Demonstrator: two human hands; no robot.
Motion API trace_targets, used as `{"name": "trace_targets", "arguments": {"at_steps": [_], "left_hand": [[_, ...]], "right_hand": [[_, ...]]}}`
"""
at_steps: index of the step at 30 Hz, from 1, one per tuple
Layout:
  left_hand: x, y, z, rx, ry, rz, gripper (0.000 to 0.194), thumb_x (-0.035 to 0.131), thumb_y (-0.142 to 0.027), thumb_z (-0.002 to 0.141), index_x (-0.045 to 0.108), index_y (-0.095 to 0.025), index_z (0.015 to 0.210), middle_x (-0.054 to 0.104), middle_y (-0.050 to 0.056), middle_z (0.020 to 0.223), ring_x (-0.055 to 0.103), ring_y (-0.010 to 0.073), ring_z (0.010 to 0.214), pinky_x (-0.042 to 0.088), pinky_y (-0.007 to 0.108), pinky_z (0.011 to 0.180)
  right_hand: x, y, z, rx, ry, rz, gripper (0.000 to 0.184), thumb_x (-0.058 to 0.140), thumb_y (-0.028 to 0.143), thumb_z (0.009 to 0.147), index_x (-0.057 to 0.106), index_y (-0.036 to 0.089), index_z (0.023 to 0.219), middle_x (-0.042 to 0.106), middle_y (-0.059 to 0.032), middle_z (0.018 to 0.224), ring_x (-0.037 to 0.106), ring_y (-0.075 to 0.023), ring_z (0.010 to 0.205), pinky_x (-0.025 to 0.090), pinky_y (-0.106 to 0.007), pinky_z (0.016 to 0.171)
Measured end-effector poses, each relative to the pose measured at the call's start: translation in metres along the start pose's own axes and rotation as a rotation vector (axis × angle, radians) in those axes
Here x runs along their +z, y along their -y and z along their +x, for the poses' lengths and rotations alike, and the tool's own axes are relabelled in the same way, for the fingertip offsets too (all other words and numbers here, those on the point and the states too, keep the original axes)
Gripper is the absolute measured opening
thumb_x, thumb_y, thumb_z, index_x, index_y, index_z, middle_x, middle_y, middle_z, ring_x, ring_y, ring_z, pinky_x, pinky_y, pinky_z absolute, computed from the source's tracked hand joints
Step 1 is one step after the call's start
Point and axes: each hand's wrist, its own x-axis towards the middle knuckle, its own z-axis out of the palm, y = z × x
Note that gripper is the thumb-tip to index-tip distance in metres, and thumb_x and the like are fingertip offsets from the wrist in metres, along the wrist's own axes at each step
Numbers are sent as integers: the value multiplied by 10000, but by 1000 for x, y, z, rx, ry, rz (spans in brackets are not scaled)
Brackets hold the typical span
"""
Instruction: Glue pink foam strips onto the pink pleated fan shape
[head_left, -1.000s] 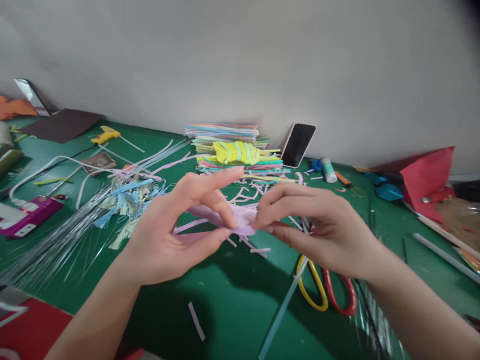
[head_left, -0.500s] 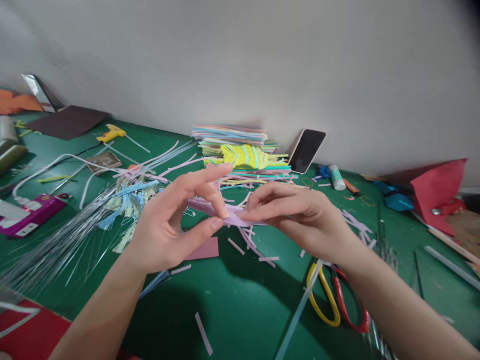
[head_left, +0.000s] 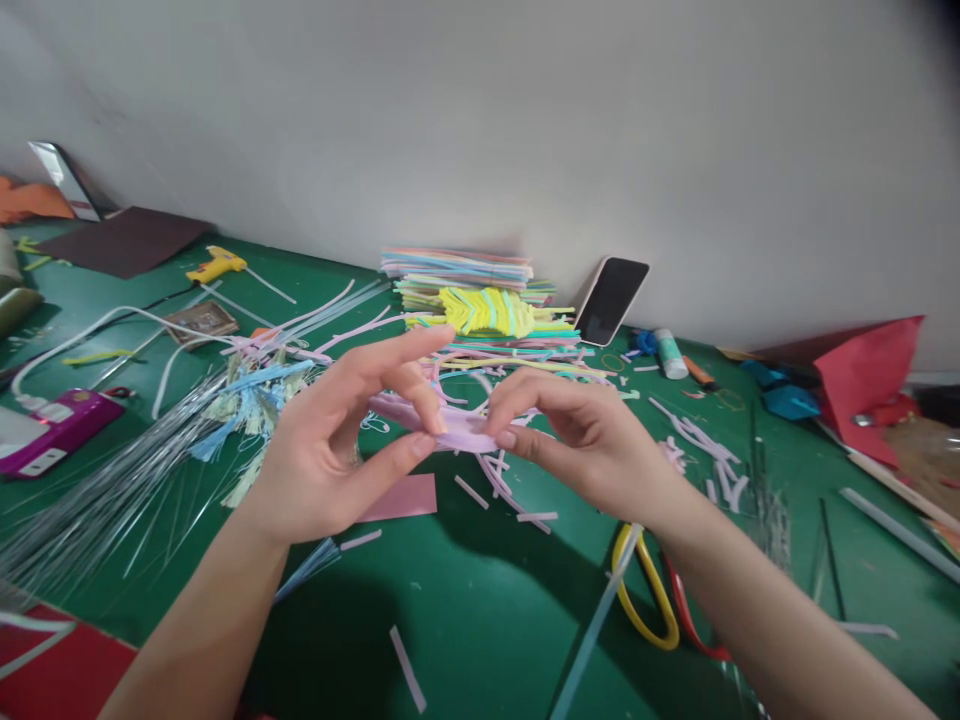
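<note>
A pale purple folded paper strip (head_left: 461,430) is held level between both hands, above the green table. My left hand (head_left: 337,430) pinches its left part between thumb and a finger, with the index finger stretched out above. At the strip's right end, the thumb and fingers of my right hand (head_left: 581,430) are closed on it. Beneath the hands lie thin purple paper strips (head_left: 502,485) and a pink paper piece (head_left: 401,497). Scissors with a yellow and a red handle (head_left: 649,590) rest under my right forearm, which partly hides them.
Behind the hands are bundled coloured strips (head_left: 457,268), a yellow woven piece (head_left: 487,312) and a phone (head_left: 611,300) leaning on the wall. On the left are a yellow glue gun (head_left: 217,263), a purple power strip (head_left: 64,430) and silvery wires (head_left: 142,480). A glue stick (head_left: 670,355) stands right.
My right thumb and fingers have shifted their grip at the strip's right end, and the hand has drawn slightly back. My left hand keeps its pinch. The view has shifted slightly.
</note>
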Motion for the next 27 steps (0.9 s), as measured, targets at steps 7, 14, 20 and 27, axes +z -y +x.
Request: {"name": "trace_targets", "arguments": {"at_steps": [7, 14, 20, 27], "left_hand": [[-3, 2, -1, 4, 14, -8, 608, 679, -91, 758, 535, -265, 1323, 650, -3, 771, 590, 156, 750, 482, 399, 956], [-5, 3, -1, -6, -2, -17, 596, 670, -75, 765, 540, -251, 1319, 655, 3, 786, 600, 156, 779, 489, 383, 949], [-3, -2, -7, -73, -22, -36, 618, 672, -71, 764, 532, -284, 1327, 691, 46, 997, 623, 189, 941, 530, 314, 843], [-12, -7, -3, -158, -44, -293, 471, 786, -104, 667, 696, -282, 1094, 679, 41, 1044, 636, 230, 994, 555, 403, 898]], "right_hand": [[1, 0, 1, 11, 22, 12, 71, 634, 146, 838, 689, 192, 836, 678, -13, 853, 617, -128, 850, 485, -284, 800], [17, 3, -14, -123, -159, -210, 230, 589, 54, 832, 700, 226, 938, 718, -21, 905, 653, -133, 867, 525, -264, 754], [38, 5, -28, -264, -319, -558, 252, 665, 68, 788, 634, 196, 1004, 720, -57, 928, 662, -165, 843, 514, -331, 756], [36, 13, -37, -312, -365, -684, 280, 629, -7, 779, 614, 206, 960, 722, -25, 815, 663, -142, 728, 495, -325, 711]]}}
